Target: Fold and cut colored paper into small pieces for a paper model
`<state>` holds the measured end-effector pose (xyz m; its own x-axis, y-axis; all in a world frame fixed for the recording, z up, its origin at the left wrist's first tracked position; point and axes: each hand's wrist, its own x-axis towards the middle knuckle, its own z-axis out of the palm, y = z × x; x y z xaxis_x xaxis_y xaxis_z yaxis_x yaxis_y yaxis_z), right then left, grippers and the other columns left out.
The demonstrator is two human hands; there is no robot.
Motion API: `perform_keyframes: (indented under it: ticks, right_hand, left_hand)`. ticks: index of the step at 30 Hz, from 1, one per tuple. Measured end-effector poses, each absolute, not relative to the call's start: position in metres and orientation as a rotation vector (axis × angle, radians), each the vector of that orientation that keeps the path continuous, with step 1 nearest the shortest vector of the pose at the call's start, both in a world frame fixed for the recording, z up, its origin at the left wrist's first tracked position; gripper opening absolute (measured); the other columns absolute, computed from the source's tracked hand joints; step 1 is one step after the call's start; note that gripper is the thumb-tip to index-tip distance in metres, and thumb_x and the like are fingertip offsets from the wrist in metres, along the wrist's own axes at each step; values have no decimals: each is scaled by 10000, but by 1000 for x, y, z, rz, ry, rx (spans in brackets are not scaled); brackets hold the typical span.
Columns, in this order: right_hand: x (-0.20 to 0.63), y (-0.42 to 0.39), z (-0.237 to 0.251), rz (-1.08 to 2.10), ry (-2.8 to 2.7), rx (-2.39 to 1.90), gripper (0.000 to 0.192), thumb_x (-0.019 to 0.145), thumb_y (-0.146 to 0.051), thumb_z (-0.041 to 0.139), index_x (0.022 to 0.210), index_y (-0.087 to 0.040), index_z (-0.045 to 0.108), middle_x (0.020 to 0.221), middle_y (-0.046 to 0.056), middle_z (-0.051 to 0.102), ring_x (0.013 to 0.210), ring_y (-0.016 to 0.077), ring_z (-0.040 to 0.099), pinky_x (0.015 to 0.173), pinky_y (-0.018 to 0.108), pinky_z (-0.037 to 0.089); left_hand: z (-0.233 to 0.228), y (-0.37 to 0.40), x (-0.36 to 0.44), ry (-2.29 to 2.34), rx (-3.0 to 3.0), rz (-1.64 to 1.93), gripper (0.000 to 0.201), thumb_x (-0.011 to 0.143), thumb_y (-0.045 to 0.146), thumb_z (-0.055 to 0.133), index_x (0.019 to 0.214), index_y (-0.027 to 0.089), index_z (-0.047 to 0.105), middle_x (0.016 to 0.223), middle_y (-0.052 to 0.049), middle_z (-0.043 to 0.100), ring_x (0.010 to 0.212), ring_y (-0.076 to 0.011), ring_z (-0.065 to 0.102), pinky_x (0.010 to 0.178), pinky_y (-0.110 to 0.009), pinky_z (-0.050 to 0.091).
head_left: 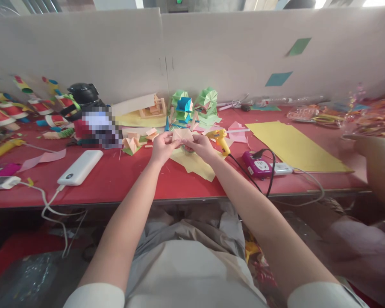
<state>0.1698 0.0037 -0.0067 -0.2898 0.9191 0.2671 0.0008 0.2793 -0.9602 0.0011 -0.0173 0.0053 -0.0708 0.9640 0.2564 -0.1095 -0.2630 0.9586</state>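
Head view: both hands hold the peach paper piece level, long axis left-right.

Glue gun lies right of folded paper, power bank left.

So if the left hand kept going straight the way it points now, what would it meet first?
The left hand points away from the body, pinching the peach folded paper. Beyond that, probably the green and blue folded-paper models near the cardboard wall, though depth is unclear.
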Motion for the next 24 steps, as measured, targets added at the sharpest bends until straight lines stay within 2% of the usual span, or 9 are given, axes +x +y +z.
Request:
perform_keyframes:
  ticks: [7,13,19,24]
  right_hand:
    - [171,5,-6,1133,-1595,-897,593,625,-735,786,664,-163,637,617,36,647,571,129,581,566,272,471]
    - [170,2,-4,1116,-1635,-891,578,669,-732,762,672,-169,630,633,48,672,569,135,603,546,265,481]
    - [168,-6,1,1134,-1689,-923,582,702,-743,733,716,-168,642,677,62,696,621,152,643,572,268,503]
    - [170,-5,0,1053,-1712,-889,604,685,-775,713,702,-179,613,630,36,645,576,142,585,531,276,444]
  left_hand:
    - [2,-15,-3,1019,1367,1425,528,558,377,934,971,126,719,853,-93,778,815,-226,737,823,-372,605]
    - [6,-17,-2,1109,1349,1459,517,493,423,953,838,126,708,726,-80,746,729,-230,723,729,-354,600]
    - [6,-15,-2,1141,1346,1515,489,487,374,936,832,129,689,746,-77,751,673,-204,695,649,-324,582]
    - [6,-16,-1,1084,1341,1436,488,516,330,921,893,139,677,816,-89,764,756,-221,716,708,-333,586]
